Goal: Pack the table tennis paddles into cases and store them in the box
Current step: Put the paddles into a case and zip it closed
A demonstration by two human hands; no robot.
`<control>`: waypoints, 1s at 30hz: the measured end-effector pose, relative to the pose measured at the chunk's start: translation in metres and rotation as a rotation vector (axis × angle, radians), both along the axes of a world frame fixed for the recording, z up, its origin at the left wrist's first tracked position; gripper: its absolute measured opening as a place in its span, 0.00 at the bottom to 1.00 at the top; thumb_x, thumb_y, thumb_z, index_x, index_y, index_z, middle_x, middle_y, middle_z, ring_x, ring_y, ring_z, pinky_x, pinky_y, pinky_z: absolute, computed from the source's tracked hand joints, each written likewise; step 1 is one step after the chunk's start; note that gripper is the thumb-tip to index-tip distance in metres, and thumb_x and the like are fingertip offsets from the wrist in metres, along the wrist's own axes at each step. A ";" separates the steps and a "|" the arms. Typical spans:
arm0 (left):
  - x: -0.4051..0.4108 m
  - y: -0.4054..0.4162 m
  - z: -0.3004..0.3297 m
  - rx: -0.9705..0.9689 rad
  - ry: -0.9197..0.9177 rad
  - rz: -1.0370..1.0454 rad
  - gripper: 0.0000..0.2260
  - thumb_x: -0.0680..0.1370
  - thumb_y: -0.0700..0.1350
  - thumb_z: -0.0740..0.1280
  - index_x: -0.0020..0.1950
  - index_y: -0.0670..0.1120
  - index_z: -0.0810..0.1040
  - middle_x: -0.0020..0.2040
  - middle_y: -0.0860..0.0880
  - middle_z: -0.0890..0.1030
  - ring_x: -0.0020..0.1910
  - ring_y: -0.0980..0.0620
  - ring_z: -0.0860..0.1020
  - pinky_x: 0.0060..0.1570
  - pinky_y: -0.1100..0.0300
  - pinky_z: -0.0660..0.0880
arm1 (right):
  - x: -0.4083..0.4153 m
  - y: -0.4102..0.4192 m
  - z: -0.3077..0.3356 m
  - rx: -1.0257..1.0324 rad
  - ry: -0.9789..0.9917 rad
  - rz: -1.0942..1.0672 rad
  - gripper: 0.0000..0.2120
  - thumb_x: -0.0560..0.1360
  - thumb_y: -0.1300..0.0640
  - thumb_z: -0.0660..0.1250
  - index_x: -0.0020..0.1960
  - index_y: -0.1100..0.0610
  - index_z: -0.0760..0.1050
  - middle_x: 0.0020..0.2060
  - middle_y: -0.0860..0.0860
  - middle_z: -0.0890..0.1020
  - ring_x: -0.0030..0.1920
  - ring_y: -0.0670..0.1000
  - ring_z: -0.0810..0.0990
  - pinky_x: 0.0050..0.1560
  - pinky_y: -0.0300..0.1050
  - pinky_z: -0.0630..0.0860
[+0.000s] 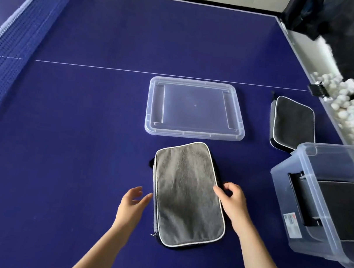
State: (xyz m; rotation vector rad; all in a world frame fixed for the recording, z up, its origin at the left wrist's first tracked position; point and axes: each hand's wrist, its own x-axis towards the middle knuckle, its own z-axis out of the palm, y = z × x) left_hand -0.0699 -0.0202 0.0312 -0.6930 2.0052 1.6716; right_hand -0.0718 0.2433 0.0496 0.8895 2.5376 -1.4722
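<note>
Head view shows our right hand with its grip grasping the right edge of the grey rectangular fabric paddle case lying flat on the blue worktop. Our left hand hangs released just beside its left edge. Near our right, the clear plastic box holds a dark case; its clear lid lies beyond.

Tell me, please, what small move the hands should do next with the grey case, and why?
Probably close both hands on the grey case and lift it toward the clear box. The right hand already grips its right edge, the left hand is open beside its left edge, the zipper looks closed, and the box is open with a dark case inside.
</note>
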 end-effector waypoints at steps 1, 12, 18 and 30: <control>-0.005 0.005 -0.005 -0.010 -0.022 -0.004 0.22 0.76 0.51 0.70 0.68 0.48 0.70 0.65 0.49 0.74 0.60 0.46 0.76 0.48 0.57 0.74 | 0.000 0.003 -0.006 -0.017 -0.035 -0.003 0.08 0.73 0.57 0.71 0.42 0.62 0.75 0.47 0.52 0.75 0.48 0.50 0.73 0.47 0.42 0.66; -0.025 0.050 -0.026 -0.067 -0.132 0.019 0.31 0.71 0.54 0.75 0.69 0.45 0.69 0.60 0.47 0.76 0.57 0.47 0.78 0.59 0.47 0.76 | 0.004 0.010 -0.039 -0.086 -0.112 -0.003 0.09 0.75 0.53 0.69 0.48 0.58 0.75 0.41 0.47 0.78 0.43 0.48 0.75 0.40 0.39 0.70; -0.029 0.055 -0.025 -0.086 -0.143 0.055 0.31 0.67 0.53 0.78 0.65 0.47 0.71 0.57 0.48 0.79 0.54 0.48 0.79 0.55 0.51 0.78 | 0.004 0.010 -0.044 -0.153 -0.116 -0.051 0.11 0.75 0.54 0.69 0.56 0.52 0.74 0.44 0.47 0.79 0.47 0.49 0.79 0.47 0.42 0.73; -0.030 0.061 -0.030 0.229 -0.206 0.085 0.24 0.68 0.47 0.79 0.56 0.49 0.69 0.54 0.43 0.80 0.50 0.44 0.82 0.47 0.47 0.81 | 0.003 0.014 -0.053 -0.154 -0.120 0.013 0.10 0.78 0.60 0.62 0.58 0.54 0.77 0.48 0.54 0.83 0.50 0.55 0.81 0.52 0.53 0.78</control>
